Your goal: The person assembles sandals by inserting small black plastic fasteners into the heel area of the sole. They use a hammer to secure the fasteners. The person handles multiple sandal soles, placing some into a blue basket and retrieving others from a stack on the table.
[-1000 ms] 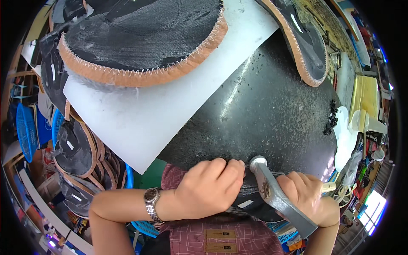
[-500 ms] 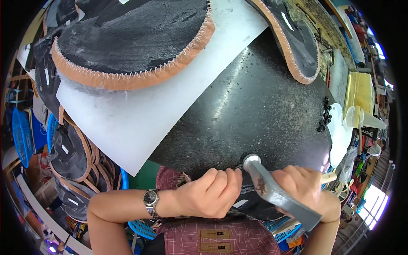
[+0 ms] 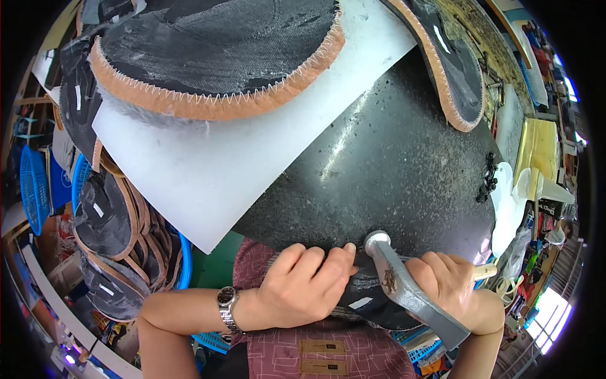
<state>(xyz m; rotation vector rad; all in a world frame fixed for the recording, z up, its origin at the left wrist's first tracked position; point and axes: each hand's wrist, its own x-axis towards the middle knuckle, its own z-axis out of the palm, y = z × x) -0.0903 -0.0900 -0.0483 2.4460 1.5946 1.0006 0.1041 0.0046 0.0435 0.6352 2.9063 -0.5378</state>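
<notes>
My right hand [image 3: 445, 278] is closed around the pale handle of a steel hammer [image 3: 404, 284]. The hammer's round face is at the near edge of the dark, scuffed work surface [image 3: 385, 164], just right of my left fingertips. Curled fingers of my left hand [image 3: 307, 284] press together at that edge; what they pinch is hidden. Below and between the hands is a black piece with a white tag [image 3: 361, 304], partly covered by them, above my maroon patterned apron [image 3: 271, 350]. A watch is on my left wrist.
A white sheet [image 3: 208, 170] lies on the surface under a large black piece with a stitched tan edge [image 3: 214, 107]. A similar piece [image 3: 464, 114] lies at far right, above small black bits [image 3: 487, 180]. Several tan-edged pieces [image 3: 104, 221] are stacked at left by a blue basket [image 3: 185, 262].
The view has shifted slightly, so the surface and pieces appear moved. My left fingers have spread a little, with one fingertip raised; the hammer stays close beside them.
</notes>
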